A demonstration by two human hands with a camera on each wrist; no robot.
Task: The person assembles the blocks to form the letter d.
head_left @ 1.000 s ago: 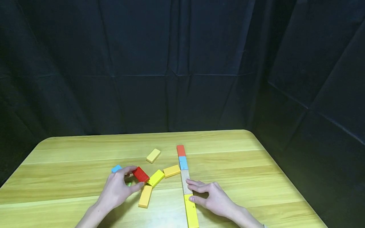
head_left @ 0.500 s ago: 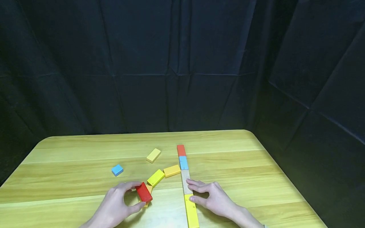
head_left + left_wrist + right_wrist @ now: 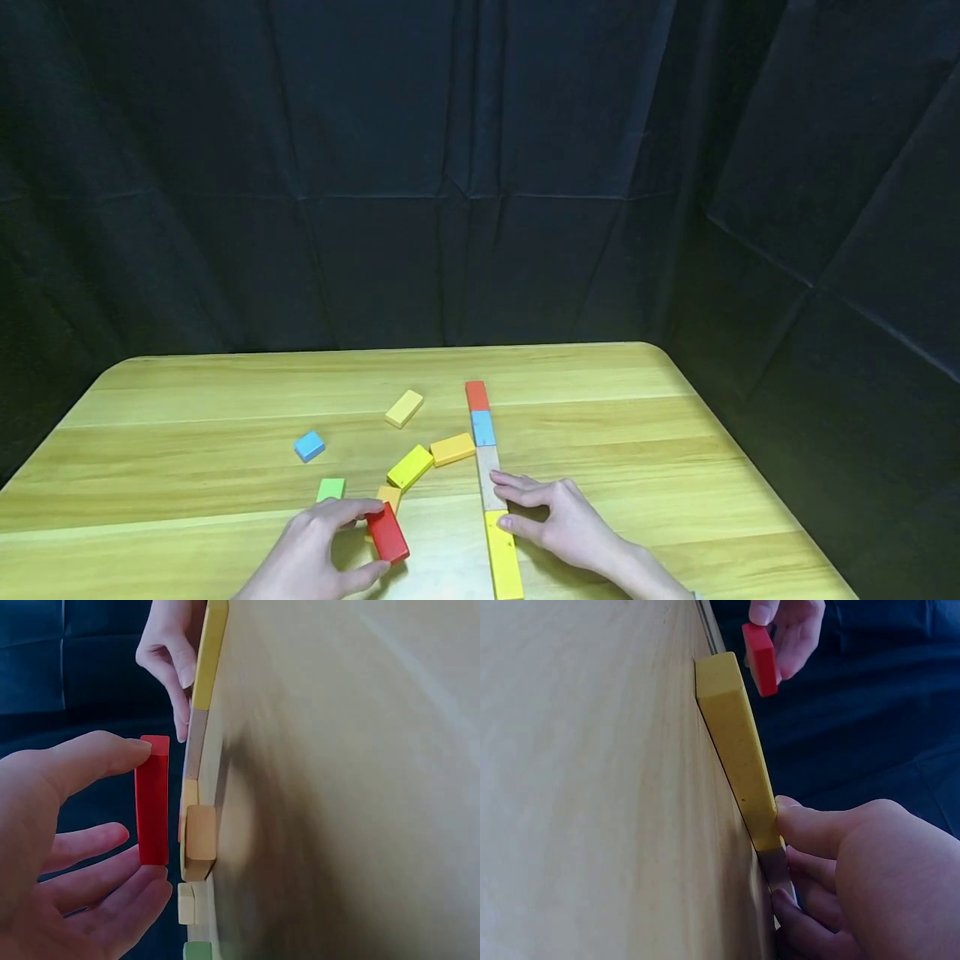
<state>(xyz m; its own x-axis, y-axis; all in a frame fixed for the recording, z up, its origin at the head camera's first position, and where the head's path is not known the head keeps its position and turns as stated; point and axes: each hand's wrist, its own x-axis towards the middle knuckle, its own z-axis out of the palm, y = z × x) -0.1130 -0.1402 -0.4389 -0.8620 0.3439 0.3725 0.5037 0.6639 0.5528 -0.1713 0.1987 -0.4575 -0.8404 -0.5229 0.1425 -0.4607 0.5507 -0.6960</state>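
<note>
My left hand [image 3: 311,546] pinches a red block [image 3: 387,532] between thumb and fingertips. The left wrist view shows this red block [image 3: 152,802] held clear of the tabletop. It partly hides an orange-yellow block [image 3: 388,495]. My right hand [image 3: 558,521] rests on a straight row of blocks, its thumb on the long yellow block [image 3: 504,558] and its fingertips on the pale grey-brown block [image 3: 488,477]. Beyond these, a blue block [image 3: 482,428] and an orange-red block [image 3: 476,395] continue the row.
Left of the row lie a yellow block [image 3: 410,468], an orange-yellow block [image 3: 452,450] almost touching the row, and a pale yellow block [image 3: 404,409]. A small blue block [image 3: 309,447] and a green block [image 3: 331,489] lie farther left. Dark curtains [image 3: 375,275] hang behind the wooden table [image 3: 600,383].
My left hand has brought the red block toward me and slightly right, away from the yellow block, turning it more lengthwise. The green block has come into view. My right hand has stayed in place.
</note>
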